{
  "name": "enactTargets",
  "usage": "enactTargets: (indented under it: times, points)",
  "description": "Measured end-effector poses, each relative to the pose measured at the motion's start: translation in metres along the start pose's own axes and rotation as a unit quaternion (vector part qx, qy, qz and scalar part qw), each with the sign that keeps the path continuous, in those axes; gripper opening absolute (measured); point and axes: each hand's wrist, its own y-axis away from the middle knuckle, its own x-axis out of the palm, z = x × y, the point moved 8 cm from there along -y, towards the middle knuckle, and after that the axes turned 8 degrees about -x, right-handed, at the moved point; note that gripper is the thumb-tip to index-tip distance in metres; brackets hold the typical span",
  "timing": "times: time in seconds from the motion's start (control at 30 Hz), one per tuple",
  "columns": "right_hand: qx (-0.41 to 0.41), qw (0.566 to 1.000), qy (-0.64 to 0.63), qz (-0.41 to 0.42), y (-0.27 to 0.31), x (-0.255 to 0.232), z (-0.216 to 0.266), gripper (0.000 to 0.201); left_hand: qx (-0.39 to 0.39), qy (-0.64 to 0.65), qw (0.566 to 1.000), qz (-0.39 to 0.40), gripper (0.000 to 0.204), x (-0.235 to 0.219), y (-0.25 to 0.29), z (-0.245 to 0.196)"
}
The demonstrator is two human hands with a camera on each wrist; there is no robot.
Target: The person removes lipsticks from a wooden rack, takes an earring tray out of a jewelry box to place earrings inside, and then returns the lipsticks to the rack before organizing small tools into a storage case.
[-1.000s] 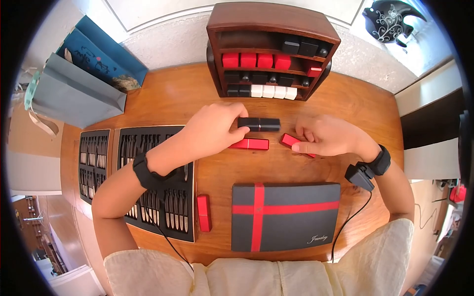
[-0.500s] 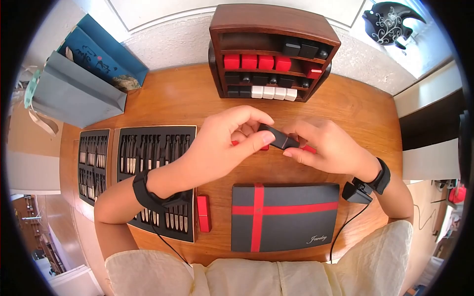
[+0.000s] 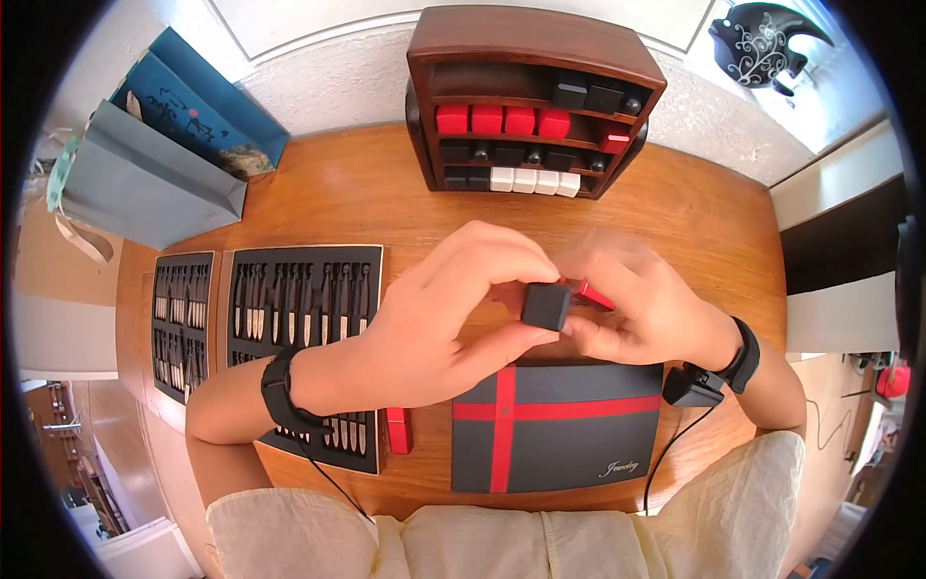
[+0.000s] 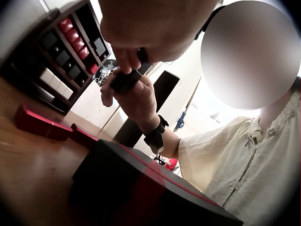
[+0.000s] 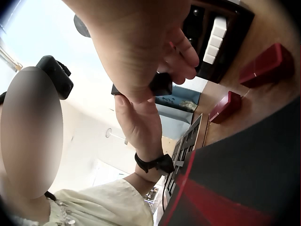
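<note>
Both hands hold a black square-ended lipstick tube [image 3: 546,307] above the table. My left hand [image 3: 444,309] pinches it between thumb and fingers, and its end faces the head camera. On the other side, my right hand [image 3: 641,294] has thumb and fingers at the tube; its far part is hidden behind the fingers. A red lipstick tube [image 3: 596,296] shows past the right fingers and lies on the table in the right wrist view. Another red lipstick tube [image 5: 225,107] lies near it. A third red tube [image 3: 398,431] lies by the left forearm.
A dark wooden shelf [image 3: 535,39] with black, red and white tubes stands at the back. In front lies a black box with red ribbon bands [image 3: 569,454]. Trays of slim pens or brushes [image 3: 307,289] lie left, with paper bags [image 3: 145,183] behind.
My left hand has lifted the black tube off the table and brought it toward the body. My right hand has left the red tube and come to the black one, which has turned end-on.
</note>
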Motion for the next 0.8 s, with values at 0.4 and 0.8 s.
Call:
enactTargets:
  times: [0.4, 0.8]
  points:
    - [0.108, 0.992, 0.03, -0.059, 0.012, -0.013, -0.028, 0.023, 0.314, -0.415, 0.853, -0.031, 0.031, -0.011, 0.005, -0.049]
    - [0.158, 0.984, 0.032, -0.075, 0.02, -0.023, -0.036, 0.013, 0.323, -0.453, 0.818, -0.148, 0.04, -0.031, -0.053, -0.009]
